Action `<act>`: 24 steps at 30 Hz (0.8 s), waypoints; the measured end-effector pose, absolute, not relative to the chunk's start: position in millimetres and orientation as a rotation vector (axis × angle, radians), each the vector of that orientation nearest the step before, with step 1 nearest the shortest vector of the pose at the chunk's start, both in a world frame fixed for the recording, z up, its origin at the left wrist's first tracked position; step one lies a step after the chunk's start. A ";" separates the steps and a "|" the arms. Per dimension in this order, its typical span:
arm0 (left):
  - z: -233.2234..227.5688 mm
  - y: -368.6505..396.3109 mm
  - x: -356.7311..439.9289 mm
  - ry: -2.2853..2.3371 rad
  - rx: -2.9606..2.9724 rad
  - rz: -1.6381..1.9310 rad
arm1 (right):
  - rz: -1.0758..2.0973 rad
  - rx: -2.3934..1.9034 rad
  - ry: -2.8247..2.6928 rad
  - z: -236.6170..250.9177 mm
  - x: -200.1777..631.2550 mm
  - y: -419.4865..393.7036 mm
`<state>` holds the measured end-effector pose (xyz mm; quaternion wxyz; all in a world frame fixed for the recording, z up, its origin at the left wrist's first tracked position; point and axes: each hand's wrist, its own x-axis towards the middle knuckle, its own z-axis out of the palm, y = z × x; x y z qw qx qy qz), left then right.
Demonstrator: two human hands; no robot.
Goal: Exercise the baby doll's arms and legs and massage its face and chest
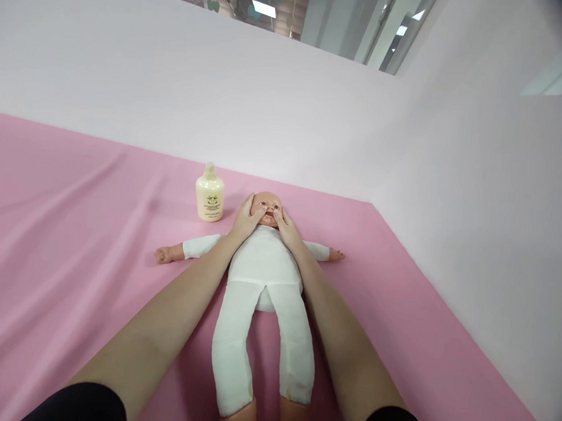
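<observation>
A baby doll (263, 267) in a white suit lies on its back on the pink sheet (65, 232), arms spread, head away from me. My left hand (245, 222) rests against the left side of the doll's head, thumb on its cheek. My right hand (285, 227) presses the right side of the face the same way. Both hands cup the doll's head (266, 204) with fingers spread. A cream lotion bottle (209, 195) stands upright just left of the head, close to my left hand.
White partition walls (458, 185) close off the back and right side of the pink surface. The sheet has soft folds on the left. Ceiling lights and glass show above the wall.
</observation>
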<state>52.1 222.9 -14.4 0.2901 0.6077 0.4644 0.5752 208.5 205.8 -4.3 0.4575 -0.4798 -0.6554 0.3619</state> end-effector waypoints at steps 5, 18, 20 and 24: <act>-16.9 224.5 52.2 1.206 1.697 1.561 | 0.897 -1.165 -1.620 -7.1 208.3 206.3; -16.1 224.9 48.5 1.060 1.816 1.538 | 0.814 -0.941 -1.726 1.5 208.8 203.6; -16.2 224.9 48.6 1.068 1.793 1.541 | 0.925 -1.016 -1.646 -1.6 209.9 206.7; -12.9 222.1 48.8 1.026 1.862 1.571 | 1.065 -1.203 -1.526 -5.2 210.7 209.5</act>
